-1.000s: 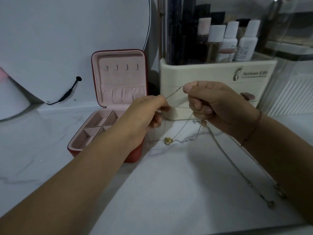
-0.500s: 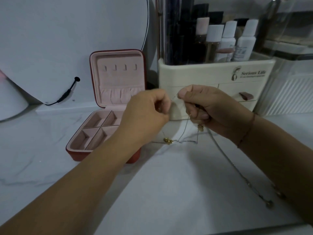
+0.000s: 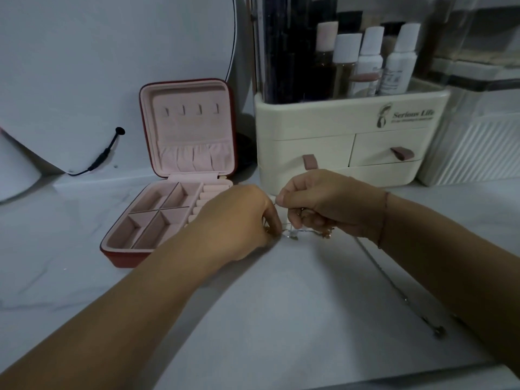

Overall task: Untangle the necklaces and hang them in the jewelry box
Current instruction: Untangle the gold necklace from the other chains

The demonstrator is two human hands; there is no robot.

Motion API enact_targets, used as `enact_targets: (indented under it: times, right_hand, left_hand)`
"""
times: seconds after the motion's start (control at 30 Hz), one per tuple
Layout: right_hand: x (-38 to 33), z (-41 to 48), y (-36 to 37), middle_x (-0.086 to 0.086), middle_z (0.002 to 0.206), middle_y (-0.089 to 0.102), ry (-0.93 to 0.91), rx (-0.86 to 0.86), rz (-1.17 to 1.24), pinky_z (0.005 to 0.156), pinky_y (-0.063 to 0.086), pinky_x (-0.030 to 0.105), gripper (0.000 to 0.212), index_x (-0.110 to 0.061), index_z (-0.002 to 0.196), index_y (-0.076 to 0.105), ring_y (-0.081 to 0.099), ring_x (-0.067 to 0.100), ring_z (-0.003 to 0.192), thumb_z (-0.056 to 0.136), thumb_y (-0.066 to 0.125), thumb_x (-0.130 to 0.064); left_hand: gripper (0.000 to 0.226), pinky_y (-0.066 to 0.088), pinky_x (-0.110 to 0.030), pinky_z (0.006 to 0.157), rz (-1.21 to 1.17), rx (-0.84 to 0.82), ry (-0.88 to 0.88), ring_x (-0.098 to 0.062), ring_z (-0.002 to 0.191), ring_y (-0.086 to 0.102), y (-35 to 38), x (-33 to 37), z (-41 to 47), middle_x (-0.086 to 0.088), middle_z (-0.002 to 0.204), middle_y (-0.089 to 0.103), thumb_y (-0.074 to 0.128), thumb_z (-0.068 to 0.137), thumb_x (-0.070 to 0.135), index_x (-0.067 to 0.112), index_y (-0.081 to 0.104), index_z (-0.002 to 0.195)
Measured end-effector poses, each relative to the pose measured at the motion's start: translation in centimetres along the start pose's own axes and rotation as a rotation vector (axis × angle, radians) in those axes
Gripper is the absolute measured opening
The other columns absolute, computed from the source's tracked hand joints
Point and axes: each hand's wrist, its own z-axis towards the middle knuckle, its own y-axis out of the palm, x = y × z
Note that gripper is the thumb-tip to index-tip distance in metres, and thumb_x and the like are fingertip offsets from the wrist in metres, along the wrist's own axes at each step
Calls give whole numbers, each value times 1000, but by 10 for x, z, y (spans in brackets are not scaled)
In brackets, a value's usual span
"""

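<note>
Pinching a fine strand of the necklaces (image 3: 298,235) between thumb and forefinger of the right hand (image 3: 329,204), with the other fingers folded over more of it. Reaching down with the left hand (image 3: 239,218), knuckles up and fingers curled onto the knot; probably pinching a strand too, but cannot tell, with the fingertips hidden behind the back of the hand. Holding the tangle low at the table (image 3: 253,319), between the two hands, with one long chain (image 3: 394,288) trailing away to the right toward a small pendant (image 3: 439,332). Just to the left, the open jewelry box (image 3: 123,258), with nothing yet on the hooks (image 3: 191,109) in its lid. Likely trouble from here: tightening the knot by pulling the strands apart too hard, snapping a thin link, or sweeping the trailing chain off the near table edge with the right forearm.
</note>
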Motion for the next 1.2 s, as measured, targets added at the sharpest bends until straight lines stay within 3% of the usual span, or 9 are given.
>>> enact_targets:
  times: [0.2,0.43,0.53,0.63,0.73,0.9,1.03,1.2]
  right_hand:
    - [-1,-1,-6,1,46,51,-75,20,15,38,23,21,23,-1,78,54,30,9,38,97,51,-14]
    - [-10,-4,-10,0,48,46,-185,-97,334,45,12,25,15,-4,89,60,24,5,35,94,49,-13]
    - [-10,-3,-10,-4,45,44,-194,-162,449,41,14,19,18,-3,91,55,23,3,33,85,52,-19]
    - [-11,-3,-13,-6,45,44,-236,-142,556,40,15,17,17,-7,91,58,24,2,34,84,51,-21]
    - [-13,-3,-18,-7,49,46,-316,-142,604,40,18,16,16,-12,94,60,26,1,35,88,49,-21]
    - [-17,-6,-21,-8,48,46,-415,-130,629,39,16,17,16,-13,93,61,25,0,34,89,48,-21]
    - [-17,-7,-23,-8,49,48,-413,-115,582,39,14,18,16,-13,92,62,24,0,34,89,49,-21]
    - [-15,-7,-25,-4,51,50,-261,-72,473,39,13,19,18,-9,90,60,21,2,32,84,52,-23]
  left_hand:
    - [1,30,-15,50,-54,32,-2,-4,59,48,0,-4,1,18,62,48,73,81,33,32,73,82]
    - [21,42,-23,62,-131,247,-86,-8,74,58,-17,-20,6,4,85,66,61,89,38,22,74,95]
    - [20,47,-25,66,-143,276,-84,-8,75,59,-21,-18,4,7,85,66,61,89,39,26,73,96]
    - [15,50,-28,69,-198,380,-65,-6,71,60,-25,-15,0,13,77,65,61,89,37,30,73,96]
    - [15,47,-21,67,-261,551,-8,0,73,59,-29,-11,-3,22,73,60,60,90,34,31,73,97]
    - [17,43,-23,60,-296,768,110,4,54,49,-27,-8,-6,26,55,50,59,92,33,27,74,96]
    - [20,32,-13,52,-282,780,136,6,50,48,-26,-8,-5,28,50,51,57,92,37,27,74,91]
    - [43,28,-26,48,-121,690,14,-10,45,41,-27,-6,-5,3,47,47,54,91,48,18,65,63]
